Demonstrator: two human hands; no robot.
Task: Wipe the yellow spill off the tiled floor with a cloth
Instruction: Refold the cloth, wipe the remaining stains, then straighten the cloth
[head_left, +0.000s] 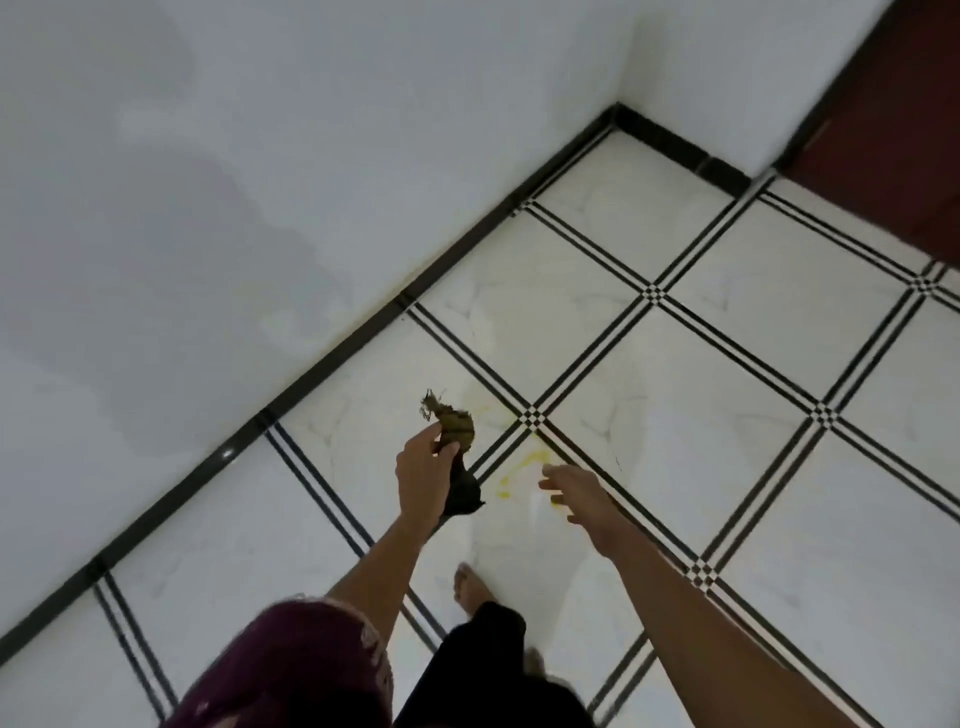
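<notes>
Nearest the camera, a maroon sleeve and a bare foot stand on the floor, and beyond them both arms reach forward and down. The left hand has its fingers closed around a dark, crumpled cloth, whose frayed upper end sticks up past the fingertips while its darker tail hangs below the palm, clear of the floor. The right hand is empty, fingers spread and loosely curved, hovering above the tiles. Between the two hands, and partly under the right fingertips, lies the yellow spill: thin streaks and dabs on a white tile, just short of where the black grout lines cross, with a fainter yellowish haze beyond the cloth. To do the step well, the person probably needs to crouch, bunch the cloth so a broad face meets the tile, and pull the streaks inward from their edges rather than push them toward the grout, where colour could lodge. The tiled floor looks glossy and smooth, so liquid should lift easily but may smear. Farther off, a black skirting strip runs along a plain white wall to a corner, with a dark red door beyond the right fingers.
</notes>
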